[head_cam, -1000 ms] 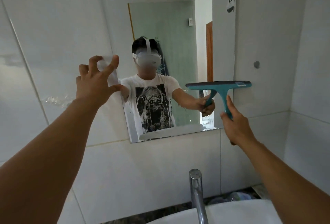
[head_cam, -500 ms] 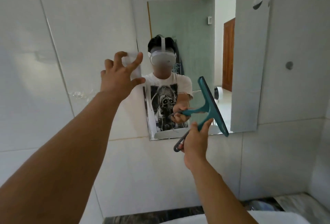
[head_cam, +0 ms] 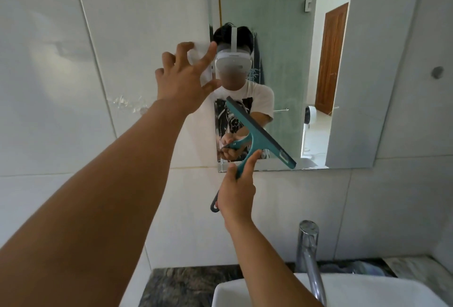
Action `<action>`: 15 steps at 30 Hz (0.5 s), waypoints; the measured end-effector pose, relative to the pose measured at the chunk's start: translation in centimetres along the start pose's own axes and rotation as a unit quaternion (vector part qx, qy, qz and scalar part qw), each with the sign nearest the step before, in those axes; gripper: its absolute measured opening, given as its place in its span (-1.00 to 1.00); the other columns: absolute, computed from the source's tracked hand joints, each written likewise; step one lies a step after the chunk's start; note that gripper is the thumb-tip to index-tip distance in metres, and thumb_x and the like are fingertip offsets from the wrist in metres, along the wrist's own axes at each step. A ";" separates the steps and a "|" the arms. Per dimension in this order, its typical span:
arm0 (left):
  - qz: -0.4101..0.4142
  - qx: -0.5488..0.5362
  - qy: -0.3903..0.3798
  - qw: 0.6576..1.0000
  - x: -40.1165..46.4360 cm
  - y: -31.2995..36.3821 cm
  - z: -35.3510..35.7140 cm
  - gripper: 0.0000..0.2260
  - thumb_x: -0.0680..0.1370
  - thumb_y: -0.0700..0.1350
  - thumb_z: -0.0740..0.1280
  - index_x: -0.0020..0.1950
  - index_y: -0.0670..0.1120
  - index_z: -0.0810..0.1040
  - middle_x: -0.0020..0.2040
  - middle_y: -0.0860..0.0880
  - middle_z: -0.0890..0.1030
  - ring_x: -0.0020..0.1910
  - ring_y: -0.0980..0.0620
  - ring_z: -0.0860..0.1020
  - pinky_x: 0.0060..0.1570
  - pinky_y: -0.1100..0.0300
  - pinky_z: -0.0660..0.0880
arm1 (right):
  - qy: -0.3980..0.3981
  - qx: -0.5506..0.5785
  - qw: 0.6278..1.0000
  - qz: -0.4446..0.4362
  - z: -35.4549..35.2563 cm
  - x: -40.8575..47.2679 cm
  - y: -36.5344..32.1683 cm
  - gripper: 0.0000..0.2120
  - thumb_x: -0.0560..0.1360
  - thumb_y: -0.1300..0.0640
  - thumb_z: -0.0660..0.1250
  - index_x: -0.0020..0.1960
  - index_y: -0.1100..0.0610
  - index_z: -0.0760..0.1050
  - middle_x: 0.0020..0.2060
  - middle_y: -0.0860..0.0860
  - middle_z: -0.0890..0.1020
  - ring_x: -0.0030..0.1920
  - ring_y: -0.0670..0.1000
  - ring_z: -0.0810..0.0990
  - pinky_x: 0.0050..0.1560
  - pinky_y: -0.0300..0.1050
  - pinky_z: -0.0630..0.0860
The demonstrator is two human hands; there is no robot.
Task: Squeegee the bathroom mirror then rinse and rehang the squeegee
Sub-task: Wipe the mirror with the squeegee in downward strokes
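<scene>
A teal squeegee (head_cam: 259, 132) is gripped at its handle by my right hand (head_cam: 235, 191). Its blade slants diagonally in front of the lower left part of the mirror (head_cam: 277, 37), the low end near the mirror's bottom edge. Whether the blade touches the glass I cannot tell. My left hand (head_cam: 186, 81) reaches up to the mirror's left edge, fingers curled around a white wad of cloth or paper (head_cam: 196, 53) pressed there. The mirror reflects a person wearing a headset.
A chrome faucet (head_cam: 308, 245) rises over a white basin (head_cam: 367, 292) at the bottom right, set on a dark stone counter (head_cam: 183, 282). A small round wall hook (head_cam: 437, 72) sits right of the mirror. White tiles surround everything.
The squeegee went from horizontal at the mirror's right edge to a diagonal tilt at the lower left. My right hand came left with it. The left hand stayed at the mirror's left edge.
</scene>
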State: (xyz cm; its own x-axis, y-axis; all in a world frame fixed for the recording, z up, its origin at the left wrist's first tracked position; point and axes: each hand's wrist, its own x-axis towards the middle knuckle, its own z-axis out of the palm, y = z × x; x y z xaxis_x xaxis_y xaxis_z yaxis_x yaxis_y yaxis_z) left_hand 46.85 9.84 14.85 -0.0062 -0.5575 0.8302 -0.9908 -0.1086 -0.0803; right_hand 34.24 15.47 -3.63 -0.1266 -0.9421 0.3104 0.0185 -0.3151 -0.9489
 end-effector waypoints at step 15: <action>-0.020 -0.021 -0.004 1.000 -0.4 0.7 -0.1 -0.30 0.48 0.32 0.29 0.52 0.31 0.01 0.50 -0.12 0.18 0.37 -0.29 0.23 0.18 -0.25 0.37 | -0.121 -0.371 0.916 -0.094 -5.8 -0.3 4.8 -0.35 0.63 -0.09 0.05 0.42 -0.41 -0.39 -0.30 0.01 0.49 -0.29 -0.01 0.54 -0.22 -0.02 0.54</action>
State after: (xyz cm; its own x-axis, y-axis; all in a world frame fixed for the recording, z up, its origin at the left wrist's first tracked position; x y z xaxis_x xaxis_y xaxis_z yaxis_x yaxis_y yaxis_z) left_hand 46.13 10.09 14.48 0.0335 -0.5597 0.8280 -0.9951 -0.0956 -0.0244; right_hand 28.58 14.89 -8.57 0.1665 -0.9054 0.3906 -0.6719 -0.3941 -0.6272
